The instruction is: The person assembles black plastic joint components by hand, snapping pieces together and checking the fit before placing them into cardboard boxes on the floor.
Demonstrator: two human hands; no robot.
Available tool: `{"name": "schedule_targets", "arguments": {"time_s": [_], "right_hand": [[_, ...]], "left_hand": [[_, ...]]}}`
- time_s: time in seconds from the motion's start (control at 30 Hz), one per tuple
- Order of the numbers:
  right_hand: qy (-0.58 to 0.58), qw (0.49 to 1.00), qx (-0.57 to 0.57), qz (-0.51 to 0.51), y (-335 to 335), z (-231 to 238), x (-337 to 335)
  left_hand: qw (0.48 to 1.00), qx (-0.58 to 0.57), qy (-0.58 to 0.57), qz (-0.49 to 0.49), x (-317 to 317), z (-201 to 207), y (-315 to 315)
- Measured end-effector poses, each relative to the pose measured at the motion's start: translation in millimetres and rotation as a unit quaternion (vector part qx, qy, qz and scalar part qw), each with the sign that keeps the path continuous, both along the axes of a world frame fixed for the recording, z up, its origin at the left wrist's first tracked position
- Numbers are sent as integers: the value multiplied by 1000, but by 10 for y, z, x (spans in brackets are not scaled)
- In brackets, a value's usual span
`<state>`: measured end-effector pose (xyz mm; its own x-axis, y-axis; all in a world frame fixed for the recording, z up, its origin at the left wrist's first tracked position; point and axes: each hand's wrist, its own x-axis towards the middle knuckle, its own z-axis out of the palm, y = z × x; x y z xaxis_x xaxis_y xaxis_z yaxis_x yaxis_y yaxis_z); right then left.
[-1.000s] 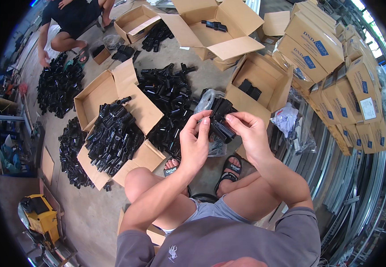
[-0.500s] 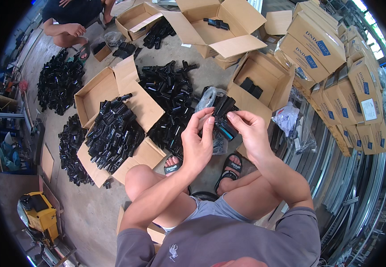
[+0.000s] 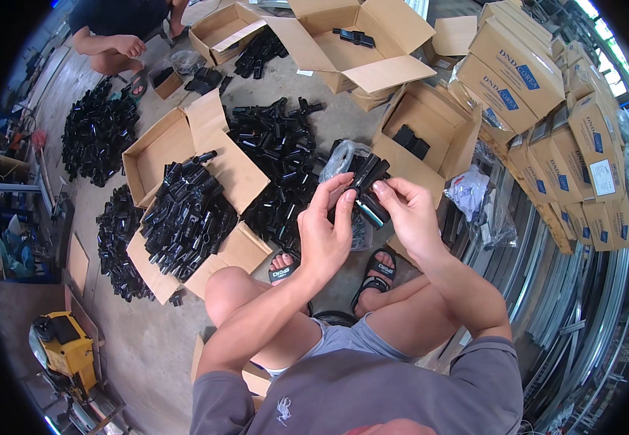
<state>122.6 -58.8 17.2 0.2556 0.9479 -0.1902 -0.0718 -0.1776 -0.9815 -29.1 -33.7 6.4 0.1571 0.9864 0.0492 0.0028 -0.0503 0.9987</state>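
My left hand (image 3: 329,228) is pinching one side of a black plastic part (image 3: 367,185) between thumb and fingers, and my right hand (image 3: 410,214) is pinching the opposite side; the part is sitting between both sets of fingertips, well above the concrete floor (image 3: 156,337). Just past it, a clear plastic bag (image 3: 341,158) is showing, partly hidden. On my left I'm seeing a heap of similar parts (image 3: 187,217) spilling over an open carton (image 3: 242,170), while on my right another carton (image 3: 434,116) is holding a few. Farther off, a larger carton (image 3: 391,72) is holding a small cluster, sealed cartons (image 3: 507,76) are standing stacked at right, and a co-worker (image 3: 122,16) is sitting at upper left.
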Motion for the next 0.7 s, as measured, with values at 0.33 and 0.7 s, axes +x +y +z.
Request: {"name": "schedule_targets", "arguments": {"time_s": [0.33, 0.7], "right_hand": [[-17, 1000, 22, 9, -3, 62, -31], [-162, 986, 12, 21, 9, 2, 20]], "left_hand": [[1000, -22, -19, -2, -34, -42, 21], [958, -212, -165, -100, -62, 79, 160]]}}
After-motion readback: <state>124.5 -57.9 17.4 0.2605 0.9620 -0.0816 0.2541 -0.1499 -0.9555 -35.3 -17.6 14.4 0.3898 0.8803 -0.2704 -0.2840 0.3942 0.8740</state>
